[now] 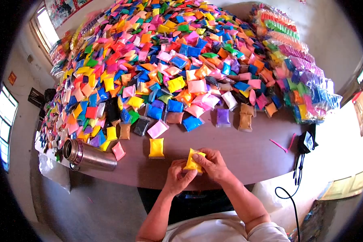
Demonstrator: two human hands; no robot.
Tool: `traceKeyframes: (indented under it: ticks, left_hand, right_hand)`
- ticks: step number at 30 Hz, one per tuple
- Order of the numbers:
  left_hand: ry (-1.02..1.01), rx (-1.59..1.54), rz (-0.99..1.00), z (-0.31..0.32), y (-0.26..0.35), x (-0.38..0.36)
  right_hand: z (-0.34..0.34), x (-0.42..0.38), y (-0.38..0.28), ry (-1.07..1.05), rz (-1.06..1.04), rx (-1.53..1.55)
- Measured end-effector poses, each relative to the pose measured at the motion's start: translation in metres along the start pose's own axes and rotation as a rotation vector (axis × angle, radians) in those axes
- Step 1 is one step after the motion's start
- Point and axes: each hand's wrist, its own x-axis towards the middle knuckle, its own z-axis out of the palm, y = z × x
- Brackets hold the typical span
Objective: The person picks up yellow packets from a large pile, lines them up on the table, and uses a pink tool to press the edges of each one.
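Both my hands meet over the table's front edge around a small yellow packet (pixel 194 160). My left hand (pixel 177 177) pinches its lower left side, thumb on top. On the upper right side, my right hand (pixel 212 163) grips it, its thumb lying across the packet's face. Another yellow packet (pixel 156 148) lies flat on the brown table (pixel 238 153), a little to the left of my hands. Beyond them rises a large heap of coloured packets (pixel 189 86). A pink packet (pixel 157 128) rests at the near side of the heap.
An open steel flask (pixel 93 156) lies on its side at the left, by a salmon packet (pixel 118 151). Stacked bagged packets (pixel 306 76) stand at the right. Near the right edge are a pink strip (pixel 284 147) and a black device (pixel 307 142) with a hanging cable.
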Motion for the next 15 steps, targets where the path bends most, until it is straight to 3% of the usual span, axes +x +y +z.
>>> traceKeyframes:
  ticks: [6, 9, 15]
  left_hand:
    - [0.061, 0.167, 0.027, 0.002, 0.002, -0.001]
    - [0.057, 0.224, 0.034, 0.003, 0.006, 0.003]
    - [-0.007, 0.357, 0.147, 0.001, 0.005, 0.004]
  right_hand:
    - [0.002, -0.006, -0.004, 0.014, -0.029, 0.187]
    - [0.006, -0.005, -0.004, 0.023, -0.011, 0.047]
    - [0.004, -0.004, 0.01, 0.038, -0.063, 0.132]
